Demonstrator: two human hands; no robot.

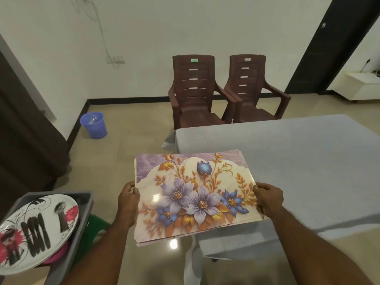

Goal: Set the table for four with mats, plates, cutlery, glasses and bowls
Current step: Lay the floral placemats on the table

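The floral mats are stacked, so only the top one's print shows and their number cannot be told. Fingers of both hands lie hidden beneath them. The plate runs off the left edge; the dark cutlery on it is smeared with blur. The table is cut by the right edge

Glossy floral mats catch glare; matt grey cloth covers the tabletop; the chairs look like moulded plastic.

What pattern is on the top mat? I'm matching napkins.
Purple and blue flowers with gold leaves on the mat, head view.
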